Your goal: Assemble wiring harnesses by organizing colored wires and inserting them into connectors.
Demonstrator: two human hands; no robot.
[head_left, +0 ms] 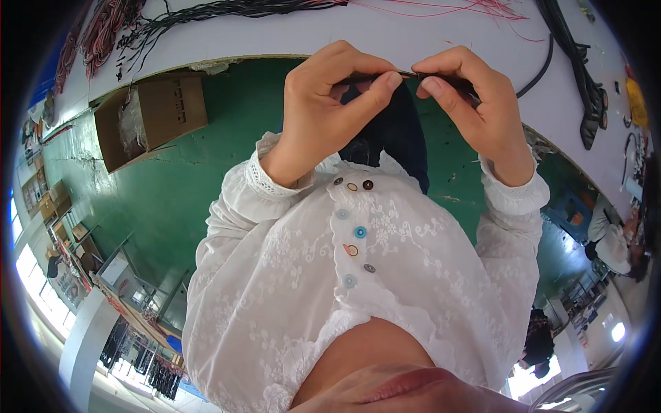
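Observation:
My left hand point(337, 100) pinches a thin dark wire point(407, 74) between thumb and index finger, and its tip pokes out toward the right. Facing it, my right hand point(478, 100) is closed in a pinch on the end of a black cable point(546, 67), which curves out behind that hand over the table. The two ends meet or nearly meet in the small gap between my fingertips; whether they are joined is too small to tell. Both hands are held up at the table's near edge, above my lap.
On the white table point(275, 38) lie black wires point(200, 17), red-and-black wire bundles point(103, 38), loose red wires point(492, 8) and a thick black cable harness point(578, 76). An open cardboard box point(172, 107) stands on the green floor point(234, 103) at left. Another person point(613, 244) is at far right.

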